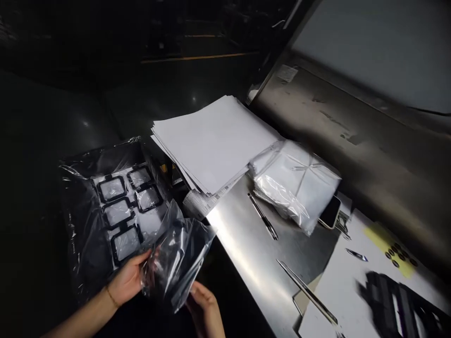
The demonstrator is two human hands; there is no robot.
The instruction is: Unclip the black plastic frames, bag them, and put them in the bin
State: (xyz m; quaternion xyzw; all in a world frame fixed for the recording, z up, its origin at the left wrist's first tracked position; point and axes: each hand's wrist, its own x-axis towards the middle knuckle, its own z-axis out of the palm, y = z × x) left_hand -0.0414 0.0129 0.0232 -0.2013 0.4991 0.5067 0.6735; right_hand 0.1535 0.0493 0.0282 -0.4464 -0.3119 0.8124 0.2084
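Two hands on one bag [178,253] | left hand [128,280] fingers pinched on its edge | right hand [206,310] fingers clamped beneath, spreading film | tray [123,206] of frames just beyond fingertips.

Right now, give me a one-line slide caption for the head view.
Both hands, left hand and right hand, hold a crinkled clear plastic bag beside a bag-lined tray of black frames.
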